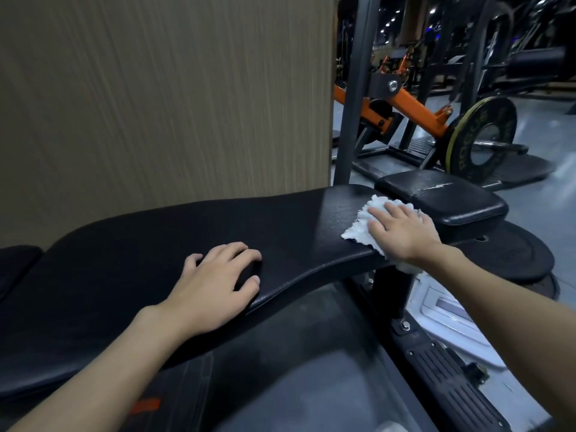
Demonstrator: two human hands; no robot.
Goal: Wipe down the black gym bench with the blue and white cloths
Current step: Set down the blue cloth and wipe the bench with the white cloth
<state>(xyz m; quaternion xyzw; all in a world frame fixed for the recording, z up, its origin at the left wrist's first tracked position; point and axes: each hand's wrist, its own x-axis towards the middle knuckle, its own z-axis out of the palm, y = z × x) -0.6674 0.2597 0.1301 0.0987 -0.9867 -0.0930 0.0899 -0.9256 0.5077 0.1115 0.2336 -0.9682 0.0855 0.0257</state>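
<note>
The black gym bench (pixel 193 232) runs from lower left to the right across the middle of the view. My right hand (pixel 402 230) lies flat with straight fingers on the white cloth (pixel 358 227), pressing it on the bench's right end. My left hand (pixel 215 288) rests on the bench's near edge, fingers spread and slightly bent, holding nothing. No blue cloth is in view.
A tan panel wall (pixel 162 95) stands right behind the bench. A small black pad (pixel 442 198) with a torn cover sits past the bench's right end. Weight plates (pixel 517 260) lie on the floor. An orange machine (pixel 411 110) and a loaded plate (pixel 481 140) stand beyond.
</note>
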